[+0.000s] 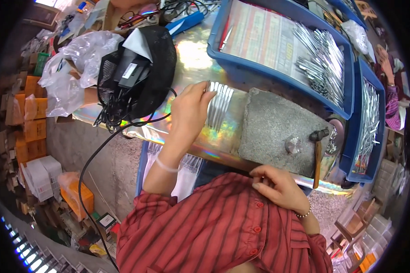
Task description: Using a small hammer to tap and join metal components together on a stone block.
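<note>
My left hand (190, 109) reaches over the shiny tabletop, thumb and fingers pinched at the upper end of the leftmost slim silver metal piece. Beside it several matching metal pieces (221, 102) lie side by side in a row. My right hand (280, 185) rests at the table's near edge, fingers loosely curled with a gap to the thumb, and nothing shows in it. Just beyond it sits a rough grey stone slab (273, 123). A round metal block (293, 145) stands on the slab, and a hammer (317, 159) with a wooden handle lies across its right side.
A blue tray (278, 75) of metal rods stands at the back; another blue tray (356, 132) is on the right. A black mesh bag (161, 68) and clear plastic bags (84, 54) lie left, a black cable (89, 164) trailing down. Another person's hand (386, 63) shows far right.
</note>
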`<state>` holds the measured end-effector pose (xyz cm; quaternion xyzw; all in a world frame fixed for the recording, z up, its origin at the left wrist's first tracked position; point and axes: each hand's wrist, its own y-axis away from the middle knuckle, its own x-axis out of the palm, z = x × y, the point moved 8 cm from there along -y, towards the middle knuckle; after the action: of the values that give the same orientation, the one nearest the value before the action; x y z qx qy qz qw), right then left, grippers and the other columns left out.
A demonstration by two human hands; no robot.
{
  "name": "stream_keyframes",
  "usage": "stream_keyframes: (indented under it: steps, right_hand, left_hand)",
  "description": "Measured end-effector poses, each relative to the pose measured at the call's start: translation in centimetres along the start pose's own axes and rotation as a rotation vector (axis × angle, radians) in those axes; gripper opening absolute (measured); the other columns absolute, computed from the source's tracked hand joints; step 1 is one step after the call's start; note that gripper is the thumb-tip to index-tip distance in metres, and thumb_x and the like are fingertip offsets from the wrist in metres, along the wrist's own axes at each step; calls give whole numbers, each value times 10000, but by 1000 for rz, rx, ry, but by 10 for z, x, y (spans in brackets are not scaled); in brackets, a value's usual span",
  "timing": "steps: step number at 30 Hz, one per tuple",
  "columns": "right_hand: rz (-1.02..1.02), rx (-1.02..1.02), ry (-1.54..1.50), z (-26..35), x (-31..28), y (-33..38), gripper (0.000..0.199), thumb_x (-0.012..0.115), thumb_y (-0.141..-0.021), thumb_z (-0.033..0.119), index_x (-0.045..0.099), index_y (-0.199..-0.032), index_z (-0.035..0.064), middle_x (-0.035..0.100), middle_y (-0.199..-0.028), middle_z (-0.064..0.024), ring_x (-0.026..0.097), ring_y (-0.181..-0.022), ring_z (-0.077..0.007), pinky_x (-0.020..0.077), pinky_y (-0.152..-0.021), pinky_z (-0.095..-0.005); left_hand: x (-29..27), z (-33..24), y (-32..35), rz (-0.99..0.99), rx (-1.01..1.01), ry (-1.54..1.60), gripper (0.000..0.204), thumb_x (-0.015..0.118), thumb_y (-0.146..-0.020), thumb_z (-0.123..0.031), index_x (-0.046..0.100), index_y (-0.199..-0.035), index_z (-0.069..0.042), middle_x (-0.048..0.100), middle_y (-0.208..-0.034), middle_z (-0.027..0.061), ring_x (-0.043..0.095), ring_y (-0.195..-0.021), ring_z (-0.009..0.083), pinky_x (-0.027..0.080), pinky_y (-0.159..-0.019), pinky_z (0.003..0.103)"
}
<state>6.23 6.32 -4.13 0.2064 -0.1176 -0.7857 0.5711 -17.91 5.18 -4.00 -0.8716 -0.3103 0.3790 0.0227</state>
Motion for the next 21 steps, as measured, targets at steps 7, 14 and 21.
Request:
stream_keyframes:
  steps: [7,14,21]
  right_hand:
    - [67,-6,316,-89,20,28,285,546,-841,194,538,-1053,3,611,-920,-193,602,-828,-362,472,-713,-416]
    - [-301,-147,626,-253,24,77,284,495,-879,252,569,-1020,16,612,-890,-208,591,-809,-377,460,-710,-439]
    - [-158,306,418,-236,20,107,256,470,-900,243,548,-873,1,567,-833,-242,554,-798,-419,447,-680,-450]
  left_hand:
    - [21,10,-4,61,19,-187,264,673,-757,-140,602,-969,1,599,-779,163,580,-684,318,439,-606,372]
    - [-24,-16,100,-119,126,147,77,549,-849,-11,586,-913,9,584,-676,89,535,-531,173,411,-490,254]
    - [13,123,437,24,-1298,642,283,414,-934,-241,558,-815,-29,582,-641,73,560,-537,177,442,-493,304]
